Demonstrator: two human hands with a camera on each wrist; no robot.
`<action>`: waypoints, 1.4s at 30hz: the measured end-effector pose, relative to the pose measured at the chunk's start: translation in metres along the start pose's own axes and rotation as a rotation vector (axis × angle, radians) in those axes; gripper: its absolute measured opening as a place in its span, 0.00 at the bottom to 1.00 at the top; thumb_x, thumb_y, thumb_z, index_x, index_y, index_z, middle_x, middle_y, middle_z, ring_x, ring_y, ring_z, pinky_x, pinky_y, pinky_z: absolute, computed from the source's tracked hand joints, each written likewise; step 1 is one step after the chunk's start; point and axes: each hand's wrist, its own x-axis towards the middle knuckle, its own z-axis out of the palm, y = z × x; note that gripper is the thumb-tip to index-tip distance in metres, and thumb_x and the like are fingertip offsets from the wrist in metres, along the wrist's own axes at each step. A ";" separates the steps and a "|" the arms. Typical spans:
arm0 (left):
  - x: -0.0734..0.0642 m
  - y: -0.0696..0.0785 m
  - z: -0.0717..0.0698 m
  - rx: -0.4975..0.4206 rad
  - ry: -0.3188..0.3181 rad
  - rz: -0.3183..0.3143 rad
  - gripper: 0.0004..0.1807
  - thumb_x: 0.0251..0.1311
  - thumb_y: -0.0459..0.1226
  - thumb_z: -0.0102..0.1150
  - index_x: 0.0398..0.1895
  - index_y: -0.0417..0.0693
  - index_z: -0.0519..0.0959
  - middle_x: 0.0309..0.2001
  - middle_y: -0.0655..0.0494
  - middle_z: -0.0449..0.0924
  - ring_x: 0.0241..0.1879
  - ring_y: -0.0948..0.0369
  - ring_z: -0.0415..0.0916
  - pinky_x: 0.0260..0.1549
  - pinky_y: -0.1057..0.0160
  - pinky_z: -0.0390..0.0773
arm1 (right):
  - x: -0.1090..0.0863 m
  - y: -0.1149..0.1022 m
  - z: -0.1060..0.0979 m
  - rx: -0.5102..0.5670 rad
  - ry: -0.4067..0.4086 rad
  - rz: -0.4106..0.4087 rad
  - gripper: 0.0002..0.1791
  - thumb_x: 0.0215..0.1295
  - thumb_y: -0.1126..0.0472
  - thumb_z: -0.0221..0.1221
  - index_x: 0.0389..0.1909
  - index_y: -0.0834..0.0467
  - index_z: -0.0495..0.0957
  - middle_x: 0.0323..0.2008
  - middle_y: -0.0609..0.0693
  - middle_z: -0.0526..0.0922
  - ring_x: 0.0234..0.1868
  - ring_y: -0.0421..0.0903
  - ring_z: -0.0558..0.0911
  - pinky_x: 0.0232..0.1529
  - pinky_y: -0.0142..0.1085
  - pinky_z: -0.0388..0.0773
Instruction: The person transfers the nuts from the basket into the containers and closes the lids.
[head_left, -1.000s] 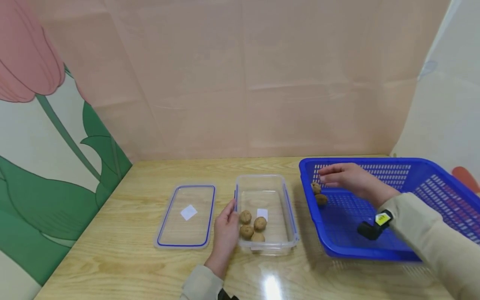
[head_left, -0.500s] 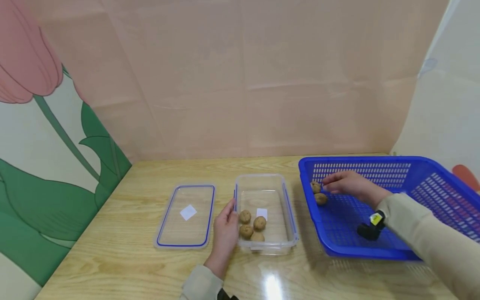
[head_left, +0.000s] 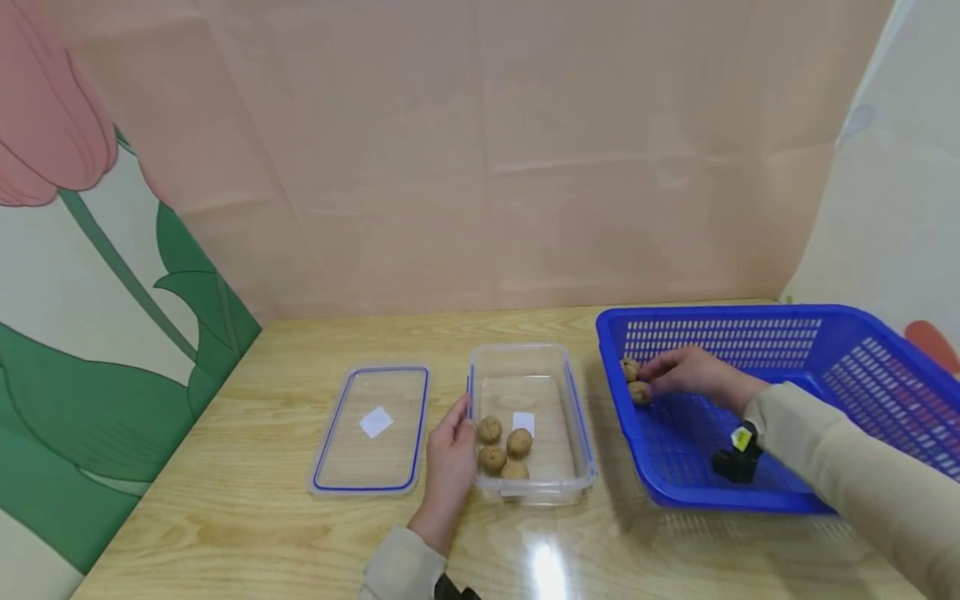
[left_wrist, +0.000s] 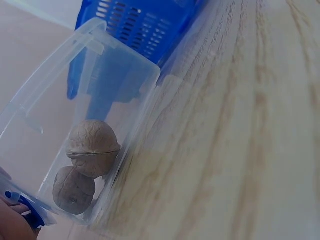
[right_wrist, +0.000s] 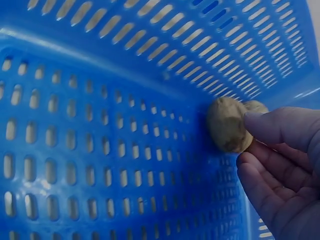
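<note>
Right hand (right_wrist: 287, 172) has a walnut (right_wrist: 225, 125) right at its thumb and fingertips, whether pinched I cannot tell.

Clear and blue plastic over glossy wood grain

The box (head_left: 558, 450) is smooth, clear plastic, shiny along its edges and slightly milky in the left wrist view. The lid (head_left: 371, 457) is transparent plastic too, with a smooth blue strip (head_left: 363, 488) set round it. The lid's white label (head_left: 376, 422) looks like matt paper. The basket (head_left: 690, 442) is moulded blue plastic, slotted, with a soft sheen. The walnuts (right_wrist: 226, 127) have matt, wrinkled, woody shells, one showing a raised seam. The bench (head_left: 255, 500) has pale wood grain under a glossy finish that throws back a bright glare. The backdrop (head_left: 360, 167) is a creased matt sheet; the sleeves (head_left: 825, 450) are matt cloth.
</note>
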 end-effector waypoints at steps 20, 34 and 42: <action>0.001 -0.001 0.000 0.004 0.004 -0.027 0.22 0.63 0.29 0.44 0.61 0.43 0.69 0.62 0.47 0.68 0.62 0.51 0.65 0.59 0.54 0.69 | 0.005 0.002 0.009 -0.013 -0.050 -0.006 0.21 0.42 0.68 0.68 0.40 0.73 0.78 0.34 0.56 0.84 0.32 0.42 0.79 0.35 0.33 0.79; 0.001 -0.002 0.001 0.000 0.000 -0.021 0.22 0.63 0.29 0.44 0.61 0.43 0.70 0.62 0.47 0.68 0.63 0.50 0.63 0.61 0.53 0.66 | 0.002 -0.006 -0.005 -0.040 -0.020 -0.036 0.19 0.48 0.63 0.66 0.40 0.70 0.78 0.34 0.52 0.82 0.33 0.40 0.76 0.36 0.32 0.74; 0.001 -0.003 0.001 -0.001 0.007 -0.016 0.22 0.63 0.29 0.44 0.61 0.42 0.70 0.62 0.47 0.69 0.63 0.50 0.64 0.61 0.53 0.66 | 0.001 -0.007 -0.009 0.022 0.022 -0.055 0.21 0.50 0.64 0.63 0.44 0.72 0.76 0.33 0.47 0.82 0.32 0.36 0.76 0.34 0.29 0.75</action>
